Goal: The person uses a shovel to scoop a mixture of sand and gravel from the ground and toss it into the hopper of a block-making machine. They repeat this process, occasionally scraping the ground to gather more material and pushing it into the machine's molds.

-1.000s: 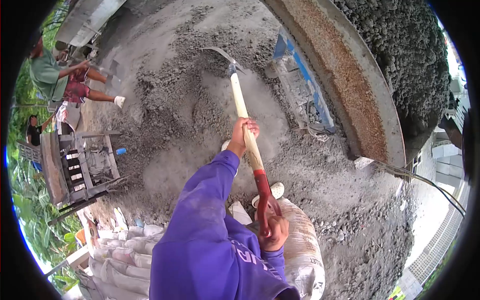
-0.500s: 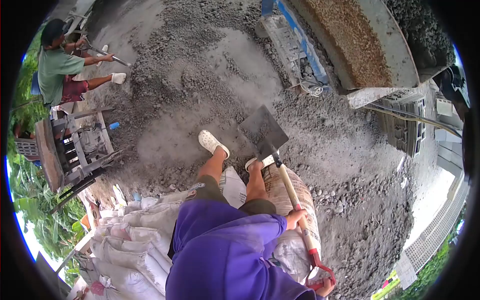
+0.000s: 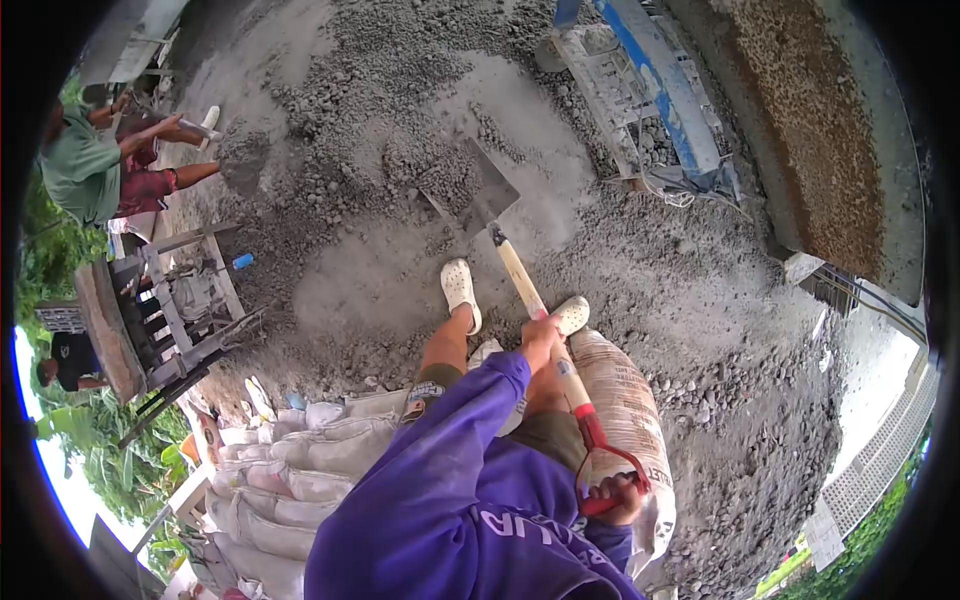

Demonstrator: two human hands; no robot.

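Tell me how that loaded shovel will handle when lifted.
Likely front-heavy: the shovel blade carries a heap of gravel mix. Its straight wooden shaft looks stiff. The loose load may spill if tilted; left hand and right hand grip far apart.

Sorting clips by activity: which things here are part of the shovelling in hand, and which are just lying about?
In use:
- shovel, blade loaded with mix
- left hand on its shaft
- right hand on the red grip
- gravel-and-cement heap

Lying about:
- stacked sacks
- metal block press
- blue frame
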